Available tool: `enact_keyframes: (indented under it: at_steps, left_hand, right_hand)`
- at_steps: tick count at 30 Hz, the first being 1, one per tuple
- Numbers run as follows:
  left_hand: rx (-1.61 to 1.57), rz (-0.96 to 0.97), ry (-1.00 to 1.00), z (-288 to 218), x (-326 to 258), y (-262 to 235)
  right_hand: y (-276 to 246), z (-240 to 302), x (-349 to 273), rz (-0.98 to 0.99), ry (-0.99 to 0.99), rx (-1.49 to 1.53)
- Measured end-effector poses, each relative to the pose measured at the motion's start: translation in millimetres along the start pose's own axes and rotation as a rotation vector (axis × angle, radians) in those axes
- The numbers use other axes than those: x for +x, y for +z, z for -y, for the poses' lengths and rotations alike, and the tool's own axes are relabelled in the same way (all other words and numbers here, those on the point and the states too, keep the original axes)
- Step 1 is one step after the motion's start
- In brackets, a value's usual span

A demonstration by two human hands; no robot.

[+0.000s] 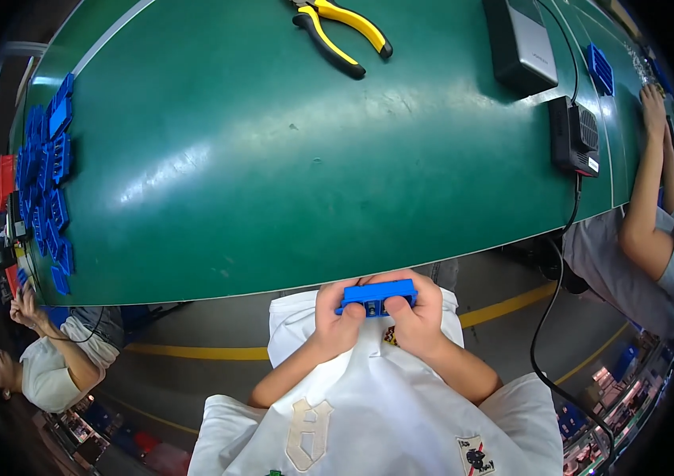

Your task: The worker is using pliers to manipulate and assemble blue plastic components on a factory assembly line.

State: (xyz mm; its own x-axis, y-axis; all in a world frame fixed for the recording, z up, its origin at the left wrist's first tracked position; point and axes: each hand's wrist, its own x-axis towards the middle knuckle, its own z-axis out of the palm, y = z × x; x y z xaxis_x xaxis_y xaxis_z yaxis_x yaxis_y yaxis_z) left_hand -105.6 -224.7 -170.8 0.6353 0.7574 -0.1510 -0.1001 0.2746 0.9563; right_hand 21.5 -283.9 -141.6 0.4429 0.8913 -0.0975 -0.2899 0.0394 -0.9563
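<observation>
Left hand (337, 324): closed around the left end of a blue housing (380, 291), my thumb pressed on its near side; the other fingers are mostly hidden behind it.
Right hand (419, 319): clamped on the right end of the same housing, thumb bent onto its near side, fingers wrapped behind.
Blue housing: held between both hands, long side running from one to the other; small recesses show between my thumbs, their contents too small to make out.
Desk (297, 198): green and glossy, its near edge just ahead of my hands; whether my knuckles touch it I cannot tell.
Pliers (358, 22): yellow and black, well ahead of my hands, handles toward me.
Pile of blue pieces (61, 159): well off to the left of my left hand, along the desk's end.
Black adapter (564, 139): ahead and right of my right hand, with a grille.
Cable (560, 278): black, hanging from the adapter past the desk edge, to the right of my right hand and apart from it.
Grey box (529, 51): beyond the adapter from my hands.
Co-workers: one person (59, 369) far left of my hands, another person's arm (645, 190) far right, over the desk.
</observation>
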Motion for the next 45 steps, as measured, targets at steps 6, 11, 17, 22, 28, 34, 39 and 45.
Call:
enact_keyframes:
  at_steps: [6, 11, 17, 22, 28, 34, 39, 45]
  left_hand:
    - [-0.097, -0.012, 0.024, -1, 1, 4]
    - [-0.117, 0.030, -0.016, -8, 2, 2]
    - [-0.098, 0.040, -0.029, -18, 7, 2]
    - [-0.110, 0.042, -0.025, -21, 6, 8]
    - [-0.008, 0.037, 0.051, -14, 4, 6]
    - [0.186, -0.046, 0.254, -5, 6, 7]
    - [0.269, -0.024, 0.239, -12, 10, 4]
    - [0.208, -0.047, 0.168, -18, 10, 10]
  right_hand:
    - [4, 6, -2, -0.041, 0.099, 0.088]
    - [2, 1, -6, -0.043, 0.250, 0.302]
    - [4, 0, -10, -0.053, 0.273, 0.256]
    - [2, -2, -14, -0.086, 0.257, 0.295]
    - [3, 1, -10, -0.110, 0.267, 0.089]
    - [5, 6, -5, -0.105, 0.205, 0.031]
    - [-6, -5, -14, -0.019, 0.176, 0.001]
    - [-3, 6, -15, -0.048, 0.292, -0.015]
